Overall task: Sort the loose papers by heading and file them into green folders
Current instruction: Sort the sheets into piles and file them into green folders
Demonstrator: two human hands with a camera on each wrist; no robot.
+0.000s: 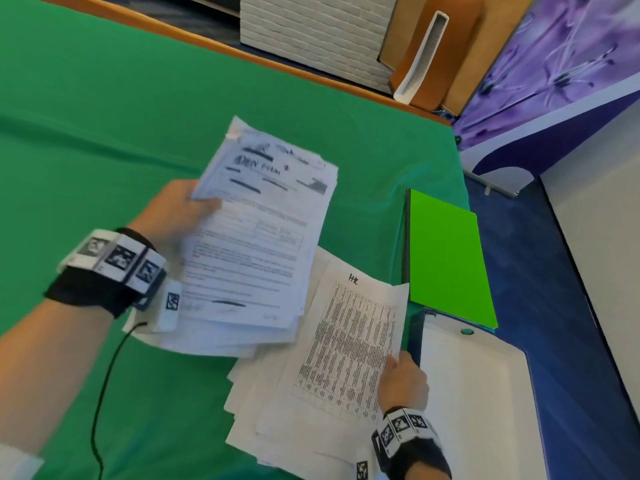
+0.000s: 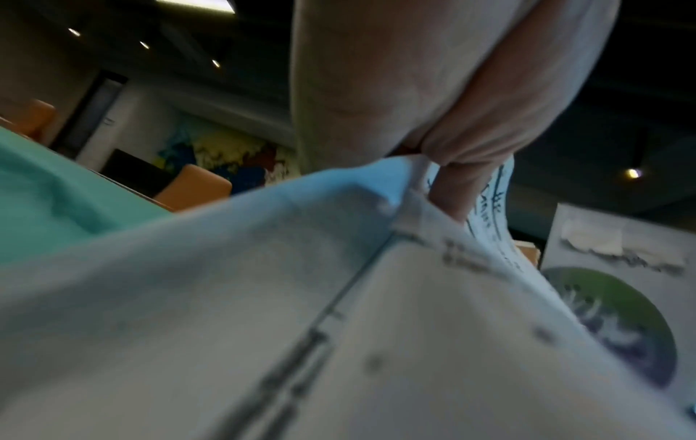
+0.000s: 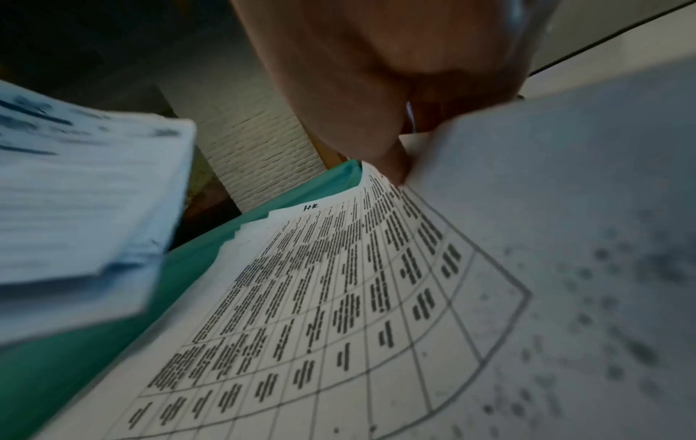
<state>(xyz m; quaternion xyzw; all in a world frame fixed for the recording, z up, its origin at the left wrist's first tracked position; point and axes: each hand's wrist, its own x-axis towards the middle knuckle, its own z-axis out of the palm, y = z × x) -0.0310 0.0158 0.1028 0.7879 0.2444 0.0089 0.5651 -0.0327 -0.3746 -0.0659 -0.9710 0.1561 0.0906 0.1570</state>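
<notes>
Sorting is going on: the left hand (image 1: 173, 211) is gripping a lifted bundle of papers (image 1: 256, 237) while the right hand (image 1: 403, 379) is pinching a table sheet (image 1: 349, 348) atop the pile, likely needing its heading matched next, green folder (image 1: 446, 258) lying just beside.

A green cloth (image 1: 104, 116) covers the table, whose wooden edge (image 1: 166, 29) runs along the far side. Beyond it stands a white brick-patterned panel (image 1: 311, 32), with orange-brown chairs (image 1: 446, 64) beside it and a white post (image 1: 424, 53) leaning among them. To the right hangs a purple flowered banner (image 1: 554, 60) above blue carpet (image 1: 561, 341). The left wrist view shows a dark ceiling with small spot lights (image 2: 143, 44) (one long panel light (image 2: 196, 4) too) and a colourful map picture (image 2: 233, 157) on the wall.
</notes>
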